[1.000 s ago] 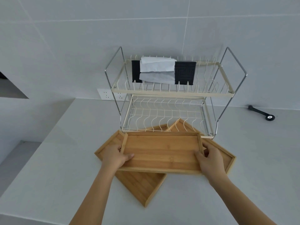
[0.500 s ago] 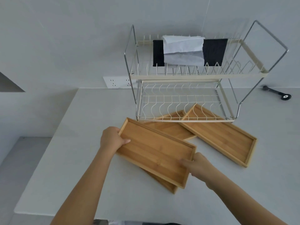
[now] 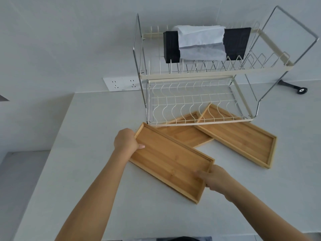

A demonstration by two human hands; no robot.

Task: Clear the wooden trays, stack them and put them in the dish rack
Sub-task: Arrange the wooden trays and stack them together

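Note:
Three empty wooden trays lie on the white counter in front of a two-tier wire dish rack. My left hand grips the far-left short end of the nearest tray, and my right hand grips its near-right end. This tray lies skewed over a second tray, covering most of it. A third tray lies to the right, its far corner under the rack's lower tier.
A black block wrapped with white paper stands in the rack's upper tier. A wall socket sits left of the rack. A small black tool lies at the back right. The counter drops off at the left edge.
The tray in my hands has turned from square-on to skewed and come down over the left tray. The view has shifted, so the rack now appears further right.

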